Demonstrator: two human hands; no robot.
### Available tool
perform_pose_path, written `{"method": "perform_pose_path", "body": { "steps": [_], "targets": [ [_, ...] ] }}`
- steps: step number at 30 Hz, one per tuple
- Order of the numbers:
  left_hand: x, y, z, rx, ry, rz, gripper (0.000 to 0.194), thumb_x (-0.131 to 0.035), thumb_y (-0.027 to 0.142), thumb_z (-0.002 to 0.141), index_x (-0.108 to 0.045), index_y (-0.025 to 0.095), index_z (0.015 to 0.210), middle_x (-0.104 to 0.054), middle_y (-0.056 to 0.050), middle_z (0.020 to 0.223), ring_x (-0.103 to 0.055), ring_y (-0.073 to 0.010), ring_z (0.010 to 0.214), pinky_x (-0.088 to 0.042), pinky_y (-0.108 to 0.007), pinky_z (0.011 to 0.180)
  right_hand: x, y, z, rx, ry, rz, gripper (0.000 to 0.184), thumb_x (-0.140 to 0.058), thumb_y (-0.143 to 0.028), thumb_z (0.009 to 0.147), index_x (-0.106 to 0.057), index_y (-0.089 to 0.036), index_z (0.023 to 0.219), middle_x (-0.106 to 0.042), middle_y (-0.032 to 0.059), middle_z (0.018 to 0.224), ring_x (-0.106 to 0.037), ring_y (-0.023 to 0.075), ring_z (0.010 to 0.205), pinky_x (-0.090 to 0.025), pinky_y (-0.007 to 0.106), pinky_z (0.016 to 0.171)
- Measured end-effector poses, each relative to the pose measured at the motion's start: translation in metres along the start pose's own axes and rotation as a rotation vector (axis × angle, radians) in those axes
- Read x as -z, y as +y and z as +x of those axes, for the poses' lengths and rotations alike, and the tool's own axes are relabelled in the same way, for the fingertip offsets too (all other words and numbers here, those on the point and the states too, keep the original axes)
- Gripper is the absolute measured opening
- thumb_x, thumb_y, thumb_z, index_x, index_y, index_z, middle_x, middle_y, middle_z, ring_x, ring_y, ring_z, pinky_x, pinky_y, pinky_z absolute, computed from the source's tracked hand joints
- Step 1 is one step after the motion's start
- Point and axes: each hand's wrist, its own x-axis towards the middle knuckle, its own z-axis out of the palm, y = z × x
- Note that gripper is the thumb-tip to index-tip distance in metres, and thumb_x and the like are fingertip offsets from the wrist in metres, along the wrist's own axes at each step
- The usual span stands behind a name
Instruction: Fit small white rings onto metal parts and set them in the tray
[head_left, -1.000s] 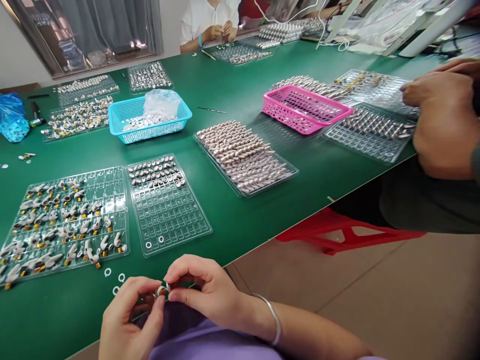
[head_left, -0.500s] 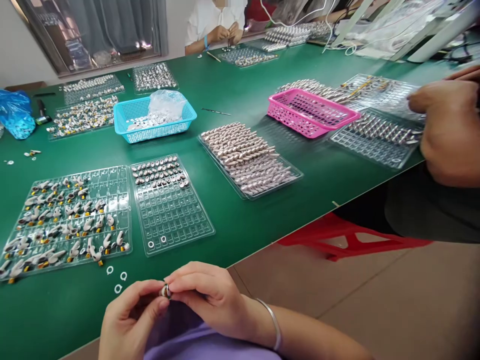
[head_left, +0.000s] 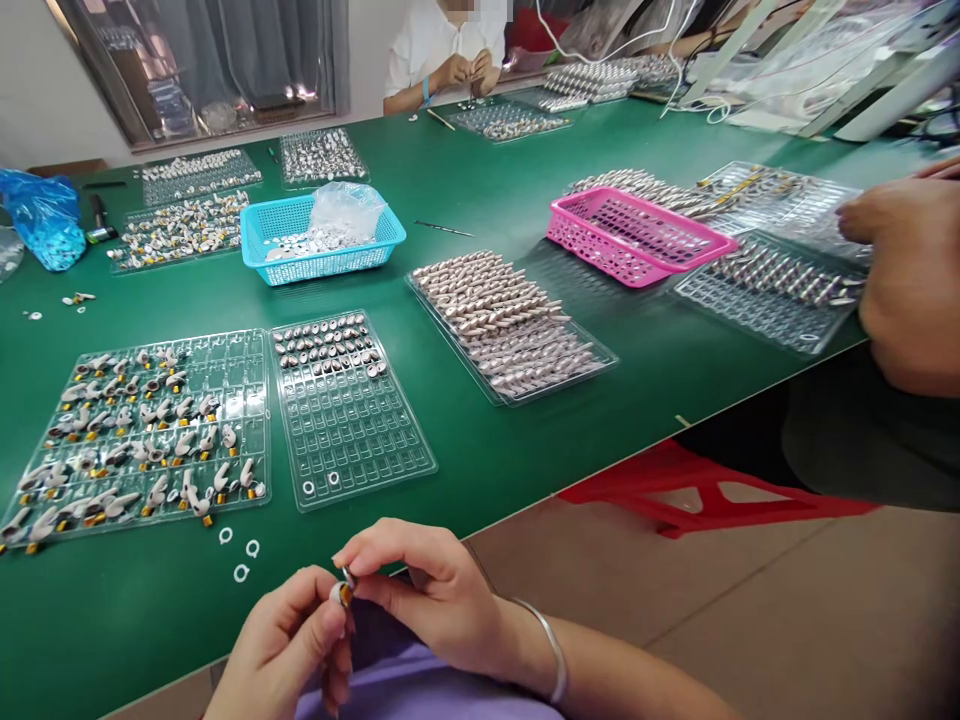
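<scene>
In front of my lap, my left hand (head_left: 289, 635) pinches a small white earbud part (head_left: 339, 595) with a gold-yellow strip between thumb and fingers. Just above it, my right hand (head_left: 439, 590) is closed at the fingertips on a small dark, silver-edged cap (head_left: 349, 577), partly hidden by the fingers. The two pieces are very close; whether they touch I cannot tell. Beyond my hands lies a clear tray (head_left: 247, 400) of white earbud parts with yellow strips. Beside it, another clear tray (head_left: 360, 430) has rows of silver-and-dark caps. A few white rings (head_left: 241, 573) lie near the table edge.
A blue basket (head_left: 322, 268) holds white pieces and a plastic bag. A loaded tray (head_left: 607, 362) and a pink basket (head_left: 637, 240) stand to the right. One co-worker's hand (head_left: 911, 270) is at the right edge; another person (head_left: 450, 60) works across the green table (head_left: 480, 480).
My hands have drawn slightly apart; the white earbud part and the dark cap now show as separate pieces at the fingertips. The whole view has shifted a little.
</scene>
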Motion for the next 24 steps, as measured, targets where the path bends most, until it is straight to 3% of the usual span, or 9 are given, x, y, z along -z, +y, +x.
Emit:
{"method": "perform_pose_path", "body": {
  "steps": [10, 14, 18, 24],
  "targets": [
    [0.001, 0.003, 0.000, 0.078, -0.035, -0.079, 0.046, -0.072, 0.059, 0.072, -0.056, 0.016, 0.068, -0.055, 0.005, 0.048, -0.048, -0.0043, 0.034, -0.034, -0.012, 0.034, 0.007, -0.010, 0.009, 0.199, -0.133, -0.173, 0.014, -0.057, -0.009, 0.090, -0.064, -0.017, 0.100, -0.072, 0.0102, 0.096, -0.068, 0.0140, 0.088, -0.057, 0.024, 0.080],
    [-0.005, 0.006, -0.001, 0.060, 0.043, -0.094, 0.044, -0.074, 0.057, 0.071, -0.057, 0.016, 0.068, -0.056, 0.005, 0.049, -0.050, -0.0052, 0.037, -0.037, -0.013, 0.035, 0.006, -0.009, 0.006, 0.272, -0.129, -0.255, 0.020, -0.055, -0.007, 0.090, -0.063, -0.016, 0.106, -0.071, 0.0120, 0.100, -0.068, 0.0149, 0.090, -0.058, 0.025, 0.080],
    [-0.007, 0.006, -0.002, 0.006, 0.095, -0.077, 0.043, -0.074, 0.056, 0.071, -0.058, 0.016, 0.067, -0.054, 0.006, 0.048, -0.048, -0.0051, 0.038, -0.037, -0.014, 0.038, 0.005, -0.011, 0.005, 0.250, -0.106, -0.267, 0.020, -0.058, -0.007, 0.089, -0.064, -0.017, 0.105, -0.072, 0.0110, 0.098, -0.069, 0.0143, 0.088, -0.059, 0.023, 0.078],
    [0.001, 0.000, 0.001, -0.041, 0.048, 0.034, 0.042, -0.070, 0.056, 0.075, -0.060, 0.016, 0.066, -0.050, 0.005, 0.047, -0.046, -0.0072, 0.040, -0.035, -0.017, 0.041, 0.005, -0.013, 0.006, 0.216, -0.104, -0.217, 0.017, -0.059, -0.008, 0.089, -0.066, -0.017, 0.103, -0.073, 0.0107, 0.096, -0.070, 0.0144, 0.088, -0.059, 0.023, 0.079]
  ]
}}
